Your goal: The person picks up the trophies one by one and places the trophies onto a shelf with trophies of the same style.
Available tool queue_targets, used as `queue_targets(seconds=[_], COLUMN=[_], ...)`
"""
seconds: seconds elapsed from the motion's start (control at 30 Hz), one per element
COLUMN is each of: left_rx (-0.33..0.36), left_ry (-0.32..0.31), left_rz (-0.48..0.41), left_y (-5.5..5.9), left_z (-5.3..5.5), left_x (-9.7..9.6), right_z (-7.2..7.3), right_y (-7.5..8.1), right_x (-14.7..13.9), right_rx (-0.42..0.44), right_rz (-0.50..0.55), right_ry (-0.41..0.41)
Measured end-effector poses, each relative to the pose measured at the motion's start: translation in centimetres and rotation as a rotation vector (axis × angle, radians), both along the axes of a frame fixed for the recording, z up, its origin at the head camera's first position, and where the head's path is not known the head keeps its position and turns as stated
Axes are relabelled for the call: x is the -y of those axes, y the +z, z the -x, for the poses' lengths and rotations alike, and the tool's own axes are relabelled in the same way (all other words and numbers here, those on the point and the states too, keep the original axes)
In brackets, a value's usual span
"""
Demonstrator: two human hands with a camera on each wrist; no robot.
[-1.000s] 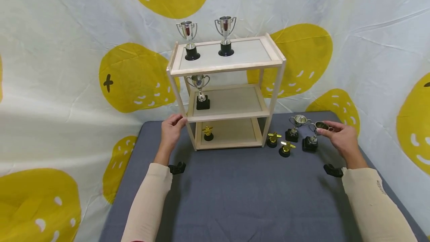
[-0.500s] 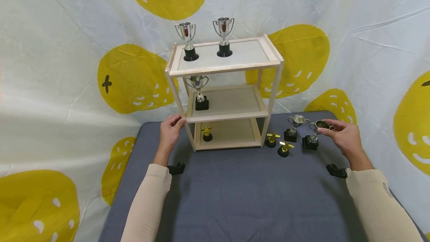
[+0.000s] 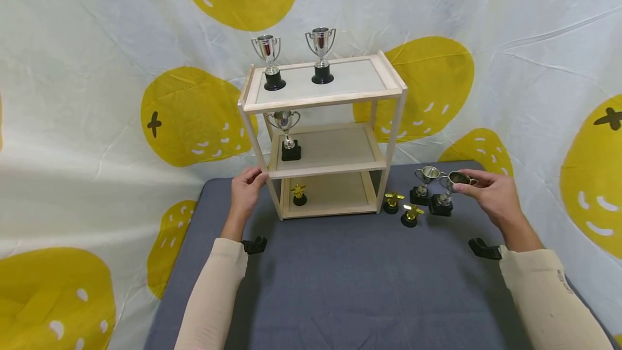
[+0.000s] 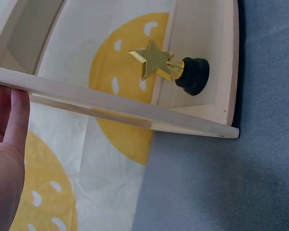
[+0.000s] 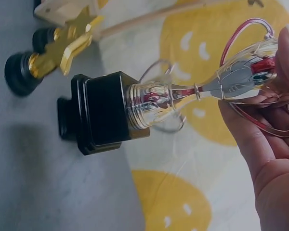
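Observation:
My right hand (image 3: 495, 199) grips a silver two-handled trophy cup (image 3: 444, 199) by its bowl. In the right wrist view its black square base (image 5: 106, 113) overlaps a similar silver trophy (image 3: 426, 182) behind it. Two gold star trophies (image 3: 410, 215) on round black bases stand just left of these. My left hand (image 3: 247, 190) pinches the left front post of a pale wooden three-tier shelf (image 3: 330, 166) at middle-tier height. In the left wrist view, its fingertips (image 4: 19, 98) press against the post (image 4: 111, 106).
Two silver trophies (image 3: 322, 55) stand on the shelf's top tier. Another silver trophy (image 3: 290, 139) is at the middle tier's left, and a gold star trophy (image 4: 156, 60) on the bottom tier. A grey cloth (image 3: 340, 274) covers the table; a patterned curtain hangs behind.
My right hand has carried the silver trophy a little to the left, closer to the other silver trophy. The left hand stays at the shelf post. The head view has shifted slightly.

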State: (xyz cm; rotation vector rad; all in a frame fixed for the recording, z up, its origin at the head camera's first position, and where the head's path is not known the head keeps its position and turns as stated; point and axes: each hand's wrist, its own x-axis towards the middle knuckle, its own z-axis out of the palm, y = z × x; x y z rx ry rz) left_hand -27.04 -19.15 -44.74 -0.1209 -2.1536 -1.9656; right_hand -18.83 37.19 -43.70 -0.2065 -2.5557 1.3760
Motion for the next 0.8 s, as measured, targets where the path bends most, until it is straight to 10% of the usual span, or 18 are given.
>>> queue_targets(seconds=[0.8], left_rx=[0.022], left_ry=[0.007], left_rz=[-0.002], left_y=[-0.1], left_z=[0.0], left_x=[0.0], right_z=[-0.3], right_y=[4.6], right_x=[4.2], right_rx=[-0.066], right_rz=[-0.058], right_ry=[0.103])
